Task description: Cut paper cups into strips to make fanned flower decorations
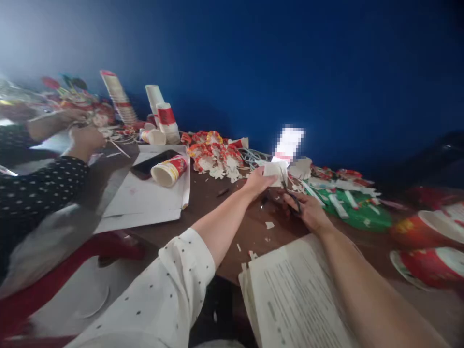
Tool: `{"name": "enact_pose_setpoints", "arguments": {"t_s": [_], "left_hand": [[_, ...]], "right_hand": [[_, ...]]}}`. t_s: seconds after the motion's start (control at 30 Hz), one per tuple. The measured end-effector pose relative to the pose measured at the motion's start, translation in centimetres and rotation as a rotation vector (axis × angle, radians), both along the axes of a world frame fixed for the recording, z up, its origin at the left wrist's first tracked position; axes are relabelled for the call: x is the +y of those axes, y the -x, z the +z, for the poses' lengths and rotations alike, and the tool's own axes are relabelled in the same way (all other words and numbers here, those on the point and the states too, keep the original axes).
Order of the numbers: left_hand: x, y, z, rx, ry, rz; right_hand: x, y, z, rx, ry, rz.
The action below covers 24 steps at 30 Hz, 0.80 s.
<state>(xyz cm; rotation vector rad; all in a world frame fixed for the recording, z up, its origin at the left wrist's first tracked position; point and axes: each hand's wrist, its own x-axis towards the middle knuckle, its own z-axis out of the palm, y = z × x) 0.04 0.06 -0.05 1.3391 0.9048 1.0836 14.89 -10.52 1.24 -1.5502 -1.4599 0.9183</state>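
Note:
My left hand (258, 182) is closed on a small piece of white paper (276, 172), held up over the brown table. Close by on the right, my right hand (307, 210) grips dark-handled scissors (294, 203). The scissors' blades point up toward the lower right edge of the paper, though blur hides whether they touch it. Just behind the paper glows a bright, pixelated screen (288, 144). White scraps (269, 225) lie on the tabletop below my hands.
Cut red-and-white paper cups (217, 154) pile up behind. A white board (145, 193) carries a phone (150, 165) and a paper cup (168, 171). Printed sheets (297, 290) lie in front, a green disc (366, 212) right. At left, another person's hands (85, 137) work near stacked cups (119, 99).

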Motion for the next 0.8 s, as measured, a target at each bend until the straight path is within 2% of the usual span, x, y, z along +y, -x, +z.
{"name": "enact_pose_setpoints", "arguments": {"t_s": [0.27, 0.57, 0.8], "left_hand": [[0.6, -0.2, -0.7, -0.093, 0.025, -0.047], [0.6, 0.0, -0.4, -0.172, 0.087, -0.126], [0.7, 0.1, -0.3, -0.186, 0.099, -0.117]], "right_hand": [[-0.1, -0.2, 0.0, 0.084, 0.023, -0.023], [0.0, -1.0, -1.0, 0.26, 0.053, 0.042], [0.0, -1.1, -1.1, 0.28, 0.066, 0.046]]}}
